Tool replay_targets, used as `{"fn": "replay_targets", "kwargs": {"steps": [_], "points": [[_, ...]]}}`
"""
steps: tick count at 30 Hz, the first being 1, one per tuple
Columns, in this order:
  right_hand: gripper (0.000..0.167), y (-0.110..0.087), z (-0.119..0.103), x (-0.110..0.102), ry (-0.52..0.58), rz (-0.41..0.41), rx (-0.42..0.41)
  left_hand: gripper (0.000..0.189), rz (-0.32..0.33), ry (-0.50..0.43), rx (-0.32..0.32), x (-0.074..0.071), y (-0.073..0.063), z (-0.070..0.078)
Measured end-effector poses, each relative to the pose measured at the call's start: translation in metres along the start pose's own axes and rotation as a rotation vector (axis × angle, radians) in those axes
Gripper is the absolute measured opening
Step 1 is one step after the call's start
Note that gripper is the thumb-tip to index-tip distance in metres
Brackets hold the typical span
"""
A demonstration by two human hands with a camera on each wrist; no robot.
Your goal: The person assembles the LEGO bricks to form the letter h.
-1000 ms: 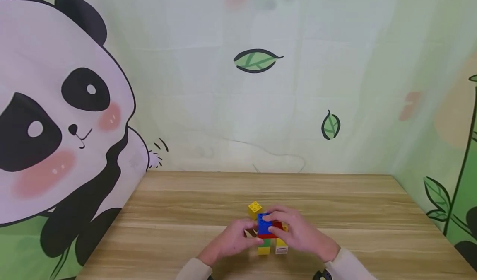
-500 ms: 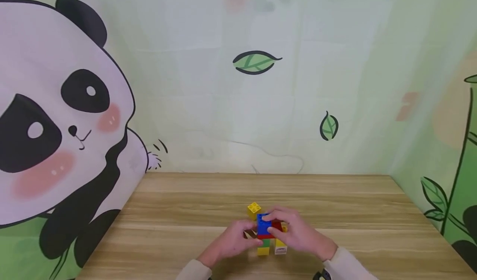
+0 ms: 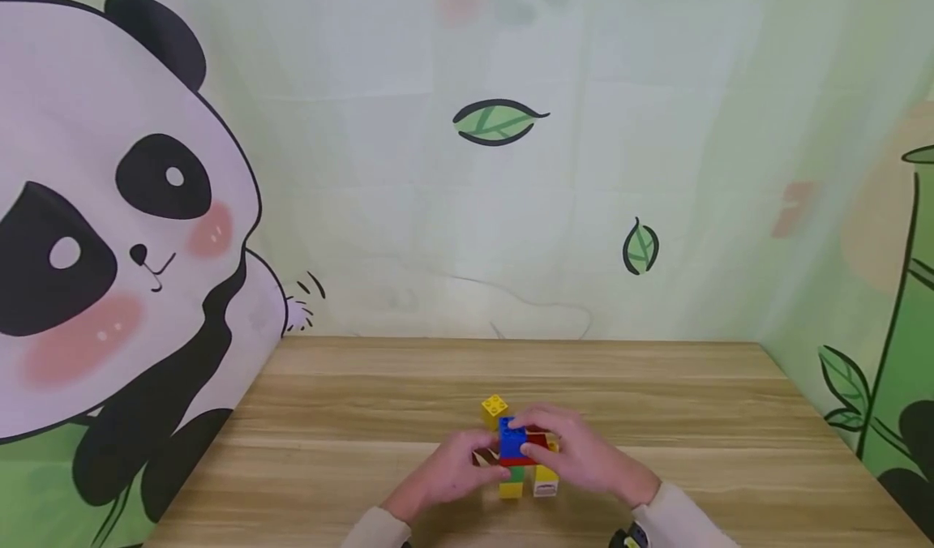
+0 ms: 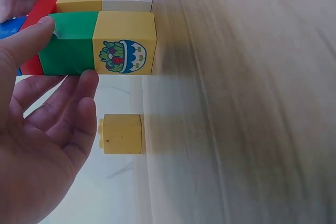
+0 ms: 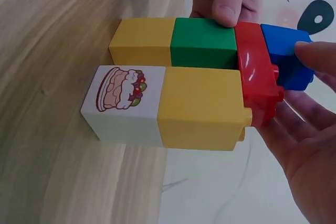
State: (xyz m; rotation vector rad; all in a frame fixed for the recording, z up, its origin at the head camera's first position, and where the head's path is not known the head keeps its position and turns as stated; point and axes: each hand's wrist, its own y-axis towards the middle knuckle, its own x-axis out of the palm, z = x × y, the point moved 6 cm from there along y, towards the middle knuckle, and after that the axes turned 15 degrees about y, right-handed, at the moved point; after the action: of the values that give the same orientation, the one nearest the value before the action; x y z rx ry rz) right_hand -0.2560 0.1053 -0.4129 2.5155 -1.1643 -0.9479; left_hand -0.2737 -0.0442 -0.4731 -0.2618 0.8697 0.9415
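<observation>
My left hand (image 3: 461, 464) holds a stack of toy building bricks, its thumb at the seam of the green brick (image 4: 68, 43) and the red brick (image 5: 253, 69), fingers behind. Under the green one is a yellow brick (image 4: 126, 35) with a printed bowl. A blue brick (image 5: 286, 53) sits on the red one; my right hand (image 3: 576, 452) pinches it between thumb and fingers. The red brick reaches sideways toward a second stack, a yellow brick (image 5: 199, 103) on a white brick (image 5: 123, 93) with a cake print. Studs show beside the red brick's edge.
A single yellow brick (image 3: 494, 406) stands on the wooden table (image 3: 350, 386) just behind the stacks. Beyond the table's back edge hangs a pale green backdrop (image 3: 379, 207) with a panda (image 3: 146, 288) and leaves.
The head view shifts slightly, so everything slides a little to the left. Both hands keep their hold on the bricks.
</observation>
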Motion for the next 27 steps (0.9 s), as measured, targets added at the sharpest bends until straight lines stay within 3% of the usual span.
{"fn": "replay_targets", "kwargs": {"steps": [4, 6, 9, 12, 15, 22, 27], "points": [[0.036, -0.003, 0.011, -0.004, 0.139, 0.019, 0.114, 0.022, -0.01, -0.033, -0.021, -0.001, -0.002, -0.004], [0.038, -0.005, 0.019, -0.009, 0.248, 0.066, 0.178, 0.023, -0.017, -0.043, -0.044, -0.001, -0.004, -0.007], [0.035, -0.006, 0.031, -0.021, 0.309, 0.171, 0.226, 0.023, -0.023, -0.051, -0.072, -0.003, -0.006, -0.009], [0.032, -0.004, 0.043, -0.031, 0.244, 0.247, 0.254, 0.022, -0.024, -0.051, -0.077, -0.005, -0.01, -0.009], [0.032, -0.001, 0.056, -0.034, 0.127, 0.26, 0.303, 0.02, -0.024, -0.043, -0.09, -0.006, -0.013, -0.012], [0.039, 0.009, 0.084, -0.02, -0.059, 0.12, 0.355, 0.02, -0.03, -0.031, -0.085, -0.01, -0.02, -0.015], [0.047, 0.016, 0.096, -0.011, -0.128, 0.045, 0.358, 0.021, -0.033, -0.025, -0.07, -0.014, -0.025, -0.016]]}}
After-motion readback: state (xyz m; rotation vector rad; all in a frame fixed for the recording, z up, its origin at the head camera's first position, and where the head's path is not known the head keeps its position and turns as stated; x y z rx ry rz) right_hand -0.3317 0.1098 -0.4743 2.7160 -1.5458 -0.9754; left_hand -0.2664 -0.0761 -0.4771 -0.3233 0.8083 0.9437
